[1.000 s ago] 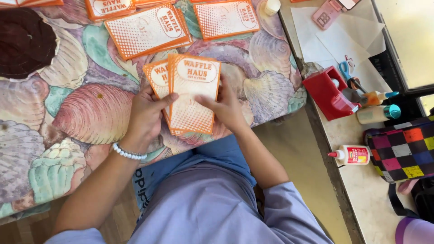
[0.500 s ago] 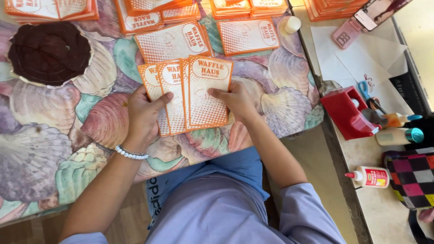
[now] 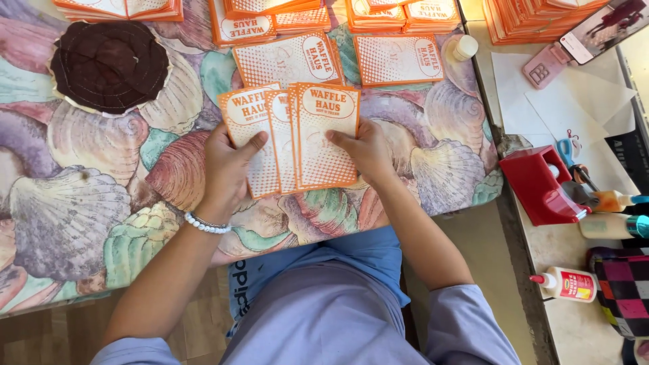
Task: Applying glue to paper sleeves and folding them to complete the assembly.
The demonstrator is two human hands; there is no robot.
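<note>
Both hands hold a fan of orange-and-white cards (image 3: 292,138) over the shell-patterned counter (image 3: 81,209). The left hand (image 3: 226,169) pinches the fan's left edge, thumb laid across a card face, its grip narrow and closed on the cards. The right hand (image 3: 368,152) closes on the fan's right side, thumb on the front card, fingers behind.

Taking the fan as landmark: just above it lie two loose cards of the same orange print (image 3: 341,59), flat on the counter, each with an oval label at one end. Further above, along the far edge, stand stacks of orange cards (image 3: 378,15). Up and left of the fan sits a dark brown round mat (image 3: 108,64). Up and right, a small white cap-shaped jar (image 3: 464,47).

Well to the right of the fan, on a pale side counter (image 3: 574,331), a red open holder (image 3: 541,186) stands with bottles lying beside it; what is inside it is hard to tell. Below that lies a white glue bottle with a red tip (image 3: 564,284), next to a chequered bag (image 3: 625,290).
</note>
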